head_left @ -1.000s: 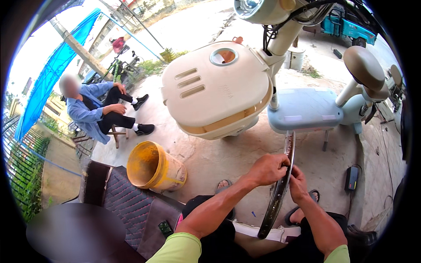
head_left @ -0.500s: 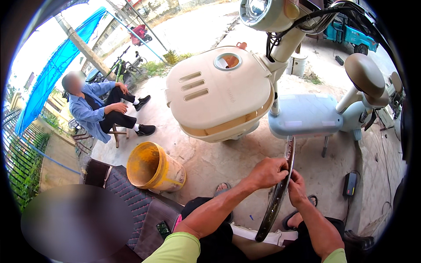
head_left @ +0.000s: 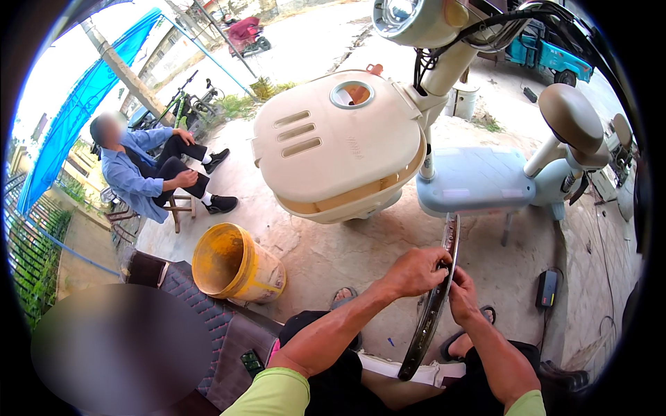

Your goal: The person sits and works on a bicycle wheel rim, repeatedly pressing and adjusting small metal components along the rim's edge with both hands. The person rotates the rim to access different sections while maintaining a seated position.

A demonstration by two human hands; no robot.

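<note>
A dark, shiny wheel rim (head_left: pixel 426 336), seen nearly edge-on with a row of small holes, stands upright between my legs, its upper end by a pale blue scooter footboard (head_left: pixel 472 177). My left hand (head_left: pixel 420 270) is closed on the rim from the left, thumb and fingers pinched near its inner face; whether something small is also in them is hidden. Just lower, on the other side, my right hand (head_left: pixel 463 291) grips the rim with curled fingers. A white padded strip (head_left: pixel 374 363) lies across my lap under the rim.
A cream plastic scooter basket (head_left: pixel 333 159) hangs ahead. A yellow bucket (head_left: pixel 270 281) stands left of me, beside a quilted seat (head_left: pixel 229 357) with a phone (head_left: pixel 252 361). A person (head_left: pixel 132 173) sits on a stool beyond. A black charger (head_left: pixel 545 288) with cable lies at right.
My hands stay on the rim in much the same grip. The whole view has shifted slightly, and the seated person's hands and head have moved a little.
</note>
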